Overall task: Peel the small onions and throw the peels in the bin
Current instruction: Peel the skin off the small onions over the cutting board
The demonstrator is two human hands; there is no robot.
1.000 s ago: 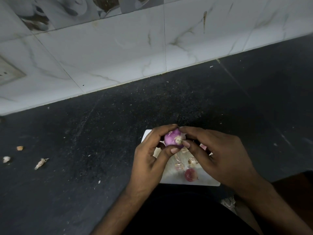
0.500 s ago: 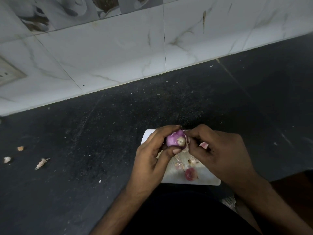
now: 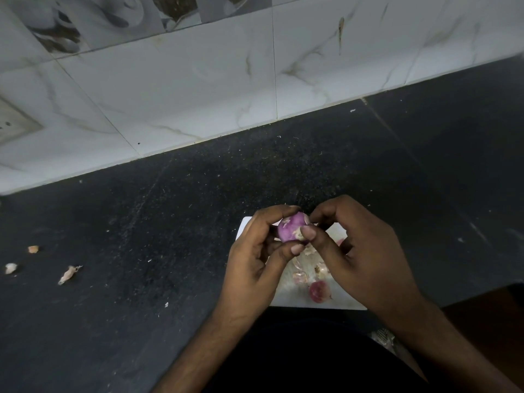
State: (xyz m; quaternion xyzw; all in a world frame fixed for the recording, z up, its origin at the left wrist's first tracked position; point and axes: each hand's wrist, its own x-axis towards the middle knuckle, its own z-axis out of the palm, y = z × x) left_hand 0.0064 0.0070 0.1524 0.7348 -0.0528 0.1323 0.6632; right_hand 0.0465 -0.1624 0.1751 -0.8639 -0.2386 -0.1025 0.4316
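Observation:
A small purple onion [image 3: 289, 228] is held above a white cutting board [image 3: 292, 300] near the counter's front edge. My left hand [image 3: 255, 259] grips it from the left, fingers over the top and thumb underneath. My right hand [image 3: 365, 256] pinches at the onion's right side with thumb and forefinger, the thumb tip on its root end. On the board under the hands lie pale loose peels [image 3: 300, 276] and another small reddish onion [image 3: 319, 291]. No bin is in view.
The dark stone counter [image 3: 170, 236] runs back to a white marble-tiled wall [image 3: 198, 89]. Three peel scraps [image 3: 69, 274] lie on the counter at far left. A wall socket [image 3: 11, 124] sits at the left edge.
The onion has been turned a little in my left hand. My right hand's fingers have shifted around its right side, the thumb now on the root end.

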